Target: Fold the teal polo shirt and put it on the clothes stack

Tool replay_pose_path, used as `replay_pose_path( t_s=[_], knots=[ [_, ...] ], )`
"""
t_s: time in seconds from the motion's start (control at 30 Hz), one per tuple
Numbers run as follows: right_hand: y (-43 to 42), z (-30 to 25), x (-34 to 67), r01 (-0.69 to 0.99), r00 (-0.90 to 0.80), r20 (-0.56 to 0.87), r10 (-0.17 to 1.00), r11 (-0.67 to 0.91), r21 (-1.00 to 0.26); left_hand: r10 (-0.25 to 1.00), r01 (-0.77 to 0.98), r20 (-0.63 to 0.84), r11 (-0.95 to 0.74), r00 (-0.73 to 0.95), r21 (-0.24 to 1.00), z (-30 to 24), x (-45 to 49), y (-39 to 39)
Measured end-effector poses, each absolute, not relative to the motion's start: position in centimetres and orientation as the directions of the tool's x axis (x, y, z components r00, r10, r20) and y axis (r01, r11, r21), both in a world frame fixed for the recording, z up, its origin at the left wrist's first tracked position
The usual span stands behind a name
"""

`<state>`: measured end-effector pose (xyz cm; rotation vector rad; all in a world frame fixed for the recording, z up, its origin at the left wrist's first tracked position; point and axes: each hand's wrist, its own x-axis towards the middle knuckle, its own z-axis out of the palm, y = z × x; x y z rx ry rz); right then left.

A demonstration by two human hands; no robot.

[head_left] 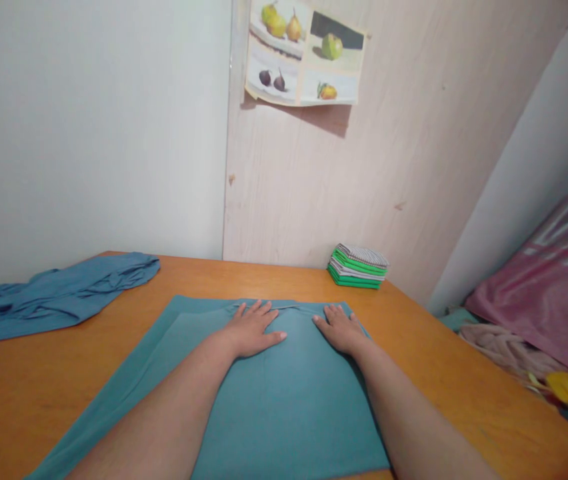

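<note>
A teal garment lies spread flat on the orange wooden table, folded over on its left side. My left hand rests palm down on the cloth near its far edge, fingers stretched out. My right hand lies flat beside it, also open, fingers pointing to the far edge. Neither hand holds anything; both press on the fabric.
A crumpled blue garment lies at the table's far left. A small stack of folded green and striped cloths sits at the back right by the wall. Pink fabric and other items lie beyond the table's right edge.
</note>
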<state>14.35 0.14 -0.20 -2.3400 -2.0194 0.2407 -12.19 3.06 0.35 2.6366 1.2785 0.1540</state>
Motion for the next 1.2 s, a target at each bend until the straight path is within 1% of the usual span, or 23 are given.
replay_pose_path(
  t_s=[0.4,0.5,0.57,0.63,0.73,0.87,0.97,1.03,1.1,1.2],
  knots=[
    [0.6,-0.4,15.3,0.922,0.362,-0.006,0.932,-0.359,-0.142,0.778,0.754,0.011,-0.613,0.629,0.235,-0.1,-12.4,3.4],
    [0.2,-0.3,14.8,0.951,0.282,0.023,0.959,-0.277,-0.141,0.777,0.754,0.013,-0.615,0.630,0.229,-0.2,-12.4,3.4],
    [0.1,-0.3,14.3,0.968,0.216,-0.006,0.976,-0.215,-0.126,0.779,0.757,0.010,-0.613,0.627,0.226,-0.1,-12.4,3.3],
    [0.0,-0.3,13.8,0.973,0.204,-0.030,0.978,-0.207,-0.104,0.780,0.760,0.001,-0.609,0.625,0.227,0.1,-12.4,3.2],
    [-0.1,-0.4,12.9,0.978,0.183,0.007,0.983,-0.182,-0.101,0.780,0.759,-0.006,-0.607,0.626,0.234,0.3,-12.3,3.0],
    [-0.4,-0.5,11.3,0.990,-0.012,0.048,0.999,0.019,-0.138,0.786,0.763,-0.003,-0.599,0.618,0.244,0.3,-12.2,2.8],
    [-0.6,-0.8,10.5,0.982,-0.125,0.015,0.992,0.126,-0.139,0.780,0.753,0.002,-0.604,0.625,0.260,0.3,-12.1,2.6],
    [-0.6,-1.2,10.5,0.982,-0.146,-0.012,0.989,0.143,-0.125,0.788,0.753,0.021,-0.596,0.616,0.278,0.3,-12.1,2.5],
    [-0.4,-1.7,10.7,0.983,-0.151,-0.003,0.989,0.150,-0.104,0.809,0.761,0.072,-0.576,0.583,0.298,0.3,-12.3,2.5],
    [0.1,-2.4,11.1,0.983,-0.161,0.013,0.987,0.162,-0.086,0.863,0.812,0.138,-0.504,0.485,0.296,0.2,-12.8,2.8]
  ],
)
